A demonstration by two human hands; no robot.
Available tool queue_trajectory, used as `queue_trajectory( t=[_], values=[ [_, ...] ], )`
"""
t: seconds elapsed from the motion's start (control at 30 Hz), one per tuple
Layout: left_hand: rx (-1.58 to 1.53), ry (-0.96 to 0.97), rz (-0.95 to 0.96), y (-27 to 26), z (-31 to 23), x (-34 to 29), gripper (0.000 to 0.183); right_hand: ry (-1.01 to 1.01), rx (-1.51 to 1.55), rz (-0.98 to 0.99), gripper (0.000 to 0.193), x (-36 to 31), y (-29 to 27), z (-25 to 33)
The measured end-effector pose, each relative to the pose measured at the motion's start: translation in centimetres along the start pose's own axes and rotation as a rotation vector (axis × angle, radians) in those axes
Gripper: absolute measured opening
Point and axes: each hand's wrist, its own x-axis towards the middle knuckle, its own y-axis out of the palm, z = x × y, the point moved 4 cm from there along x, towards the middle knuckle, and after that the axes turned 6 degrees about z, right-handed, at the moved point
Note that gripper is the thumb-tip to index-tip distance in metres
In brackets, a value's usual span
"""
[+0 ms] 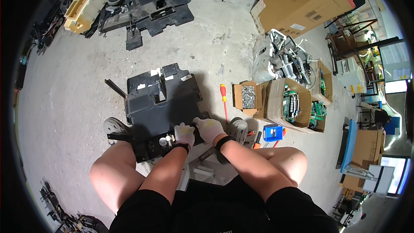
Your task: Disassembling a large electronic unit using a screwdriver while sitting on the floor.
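In front of me on the concrete floor lies a large black plastic panel [181, 88], with cut-outs and a few white labels. Both my hands wear pale gloves and are at its near right part. My left hand [184, 134] has its fingers curled down against the panel's near edge, beside small silvery round parts [165, 141]. Just to the right, my right hand [209, 130] is closed at the panel's corner. What either hand grips is hidden under the fingers. A black arm [115, 88] sticks out from the panel's far left side.
Right of the panel lie a red-and-yellow screwdriver [223, 97], a small carton of screws [248, 96] and a blue tray [273, 133]. Beyond stand cartons of green circuit boards [297, 105] and a bag of metal scrap [263, 62]. More black panels [159, 6] lie far left.
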Motion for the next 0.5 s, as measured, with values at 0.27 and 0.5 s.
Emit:
queue_trajectory(
  t=[0.27, 0.5],
  values=[
    [-0.006, -0.079, 0.041, 1.3, 0.5, 0.3, 0.014, -0.267, 0.182, -0.037, 0.025, -0.3, 0.9, 0.6],
    [0.006, -0.026, 0.021, 0.1, -0.2, 0.0, 0.018, -0.159, 0.264, -0.05, 0.026, 1.5, 1.7, -3.6]
  ],
)
